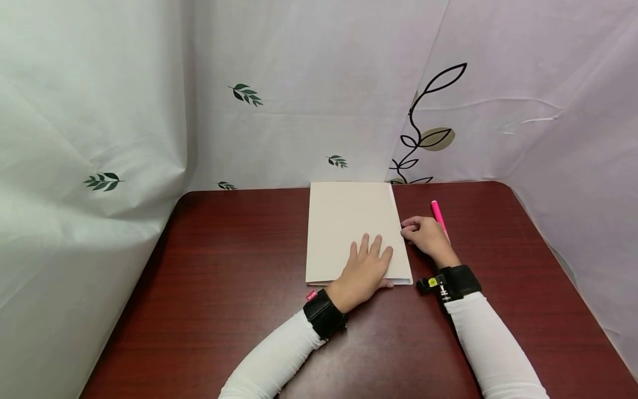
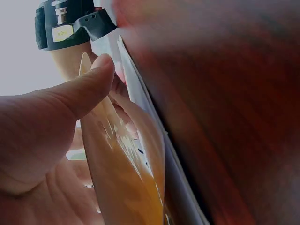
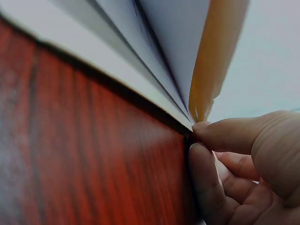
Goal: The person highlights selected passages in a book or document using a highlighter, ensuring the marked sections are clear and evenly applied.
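A cream paper folder [image 1: 344,221] lies on the dark red table, its far edge by the back curtain. My left hand [image 1: 364,274] rests on its near right part with fingers spread, the thumb at the near edge. In the left wrist view, the folder's cover [image 2: 122,183] bows apart from the white sheets inside. My right hand [image 1: 426,235] is at the folder's right edge, fingers curled. Seen from the right wrist, the thumb and index finger pinch the edge where cover and white sheets [image 3: 154,51] meet.
Just beyond my right hand lies a pink marker [image 1: 437,213], partly hidden by that hand. The wooden table [image 1: 224,249] has rounded back corners. A white curtain [image 1: 299,83] printed with leaves hangs behind it and along both sides.
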